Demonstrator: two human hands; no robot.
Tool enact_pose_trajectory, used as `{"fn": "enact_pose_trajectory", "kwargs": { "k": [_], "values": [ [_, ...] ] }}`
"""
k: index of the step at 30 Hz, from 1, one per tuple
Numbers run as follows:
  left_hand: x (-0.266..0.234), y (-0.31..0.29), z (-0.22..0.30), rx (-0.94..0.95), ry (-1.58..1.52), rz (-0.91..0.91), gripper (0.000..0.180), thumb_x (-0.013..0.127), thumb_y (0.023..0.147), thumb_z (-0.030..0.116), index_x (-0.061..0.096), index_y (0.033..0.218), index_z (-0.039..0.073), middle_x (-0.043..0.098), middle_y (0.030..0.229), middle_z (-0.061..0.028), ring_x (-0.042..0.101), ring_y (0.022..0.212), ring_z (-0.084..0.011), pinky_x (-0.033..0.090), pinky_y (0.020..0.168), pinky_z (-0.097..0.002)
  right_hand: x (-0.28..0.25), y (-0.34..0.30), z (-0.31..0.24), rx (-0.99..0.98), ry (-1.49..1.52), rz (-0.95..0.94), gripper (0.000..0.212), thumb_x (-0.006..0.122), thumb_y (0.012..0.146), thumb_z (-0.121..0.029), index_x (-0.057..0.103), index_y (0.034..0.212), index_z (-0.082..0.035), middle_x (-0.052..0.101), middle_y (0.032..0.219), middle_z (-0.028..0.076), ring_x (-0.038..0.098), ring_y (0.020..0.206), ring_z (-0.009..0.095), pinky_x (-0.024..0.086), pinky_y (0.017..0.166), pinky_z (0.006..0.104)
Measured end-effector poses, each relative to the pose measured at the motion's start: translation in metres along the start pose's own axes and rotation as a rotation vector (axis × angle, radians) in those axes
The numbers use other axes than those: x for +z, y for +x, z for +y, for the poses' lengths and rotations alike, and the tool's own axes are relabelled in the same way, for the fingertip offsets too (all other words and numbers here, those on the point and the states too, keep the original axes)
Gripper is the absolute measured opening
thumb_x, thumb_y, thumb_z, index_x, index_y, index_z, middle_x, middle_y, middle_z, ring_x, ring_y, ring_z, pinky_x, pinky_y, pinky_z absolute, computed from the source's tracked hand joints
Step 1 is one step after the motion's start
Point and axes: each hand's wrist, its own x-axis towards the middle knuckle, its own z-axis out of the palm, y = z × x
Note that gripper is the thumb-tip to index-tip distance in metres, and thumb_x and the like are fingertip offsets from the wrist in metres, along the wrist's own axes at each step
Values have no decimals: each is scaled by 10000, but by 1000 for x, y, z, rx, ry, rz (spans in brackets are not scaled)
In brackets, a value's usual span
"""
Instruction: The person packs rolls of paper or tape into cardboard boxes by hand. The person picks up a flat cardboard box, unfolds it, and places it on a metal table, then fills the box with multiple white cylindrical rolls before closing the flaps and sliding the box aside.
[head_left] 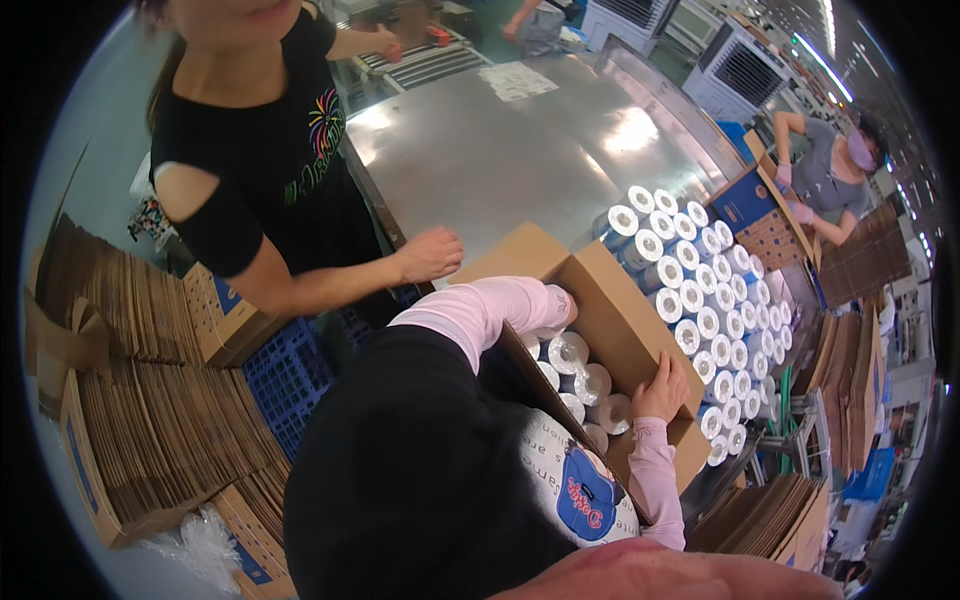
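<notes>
An open brown cardboard box (620, 310) stands against my body, its flaps raised. Inside are several white rolls (592, 384) in clear wrap, their round ends facing up. My left hand (568, 306) reaches over the left part of the box into its far end; its fingers are mostly hidden behind my sleeve and the rolls. Against the inside of the box's right-hand flap lies my right hand (662, 390), fingers extended toward the flap's upper edge. Just beyond that flap, many blue-and-white rolls (708, 322) stand packed together on the metal table (480, 150).
On the left, a co-worker (270, 180) in black holds an arm near the box. Flattened cartons (150, 420) are stacked beside a blue plastic pallet (288, 375). At the far right, another person (835, 175) handles an open carton (765, 215). More cartons (765, 520) stand lower right.
</notes>
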Motion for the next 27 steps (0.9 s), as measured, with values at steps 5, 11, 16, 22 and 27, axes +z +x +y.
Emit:
{"fn": "enact_pose_trajectory", "kwargs": {
  "k": [5, 11, 16, 22, 27],
  "values": [
    [-12, 16, 1, -6, 18, -11, 294, 657, 699, 236, 741, 949, 105, 681, 980, -177, 633, 974, -349, 508, 808, -426, 0, -1, 4, 11, 3, -8, 702, 661, 674, -67, 458, 1344, -125, 468, 1322, 130, 428, 1242, 306, 309, 1030, 450],
    [24, 41, -24, -2, 53, -36, 312, 620, 725, 217, 731, 987, 89, 694, 1004, -155, 657, 960, -331, 523, 805, -416, -1, 7, -8, -49, 44, 17, 699, 664, 676, -67, 458, 1342, -120, 472, 1308, 125, 433, 1237, 306, 321, 1017, 448],
    [-2, 26, -2, 23, 91, -80, 333, 612, 731, 221, 721, 1019, 95, 695, 995, -150, 650, 973, -336, 519, 810, -419, -4, -4, 3, -18, 33, 27, 701, 664, 678, -68, 456, 1346, -120, 472, 1308, 125, 434, 1237, 307, 322, 1014, 447],
    [-14, -3, -1, 31, -13, 110, 288, 610, 744, 206, 708, 988, 88, 693, 961, -144, 649, 947, -332, 510, 796, -421, -5, 0, 5, -12, 47, 30, 693, 664, 674, -64, 468, 1336, -121, 479, 1301, 129, 432, 1240, 305, 322, 1020, 447],
    [-52, -31, 22, 230, -236, 423, 164, 596, 758, 141, 656, 898, 81, 670, 892, -131, 631, 841, -335, 488, 721, -449, -3, 2, 13, -3, 74, 7, 679, 664, 673, -59, 479, 1322, -123, 479, 1297, 127, 428, 1244, 303, 321, 1027, 445]
  ]
}}
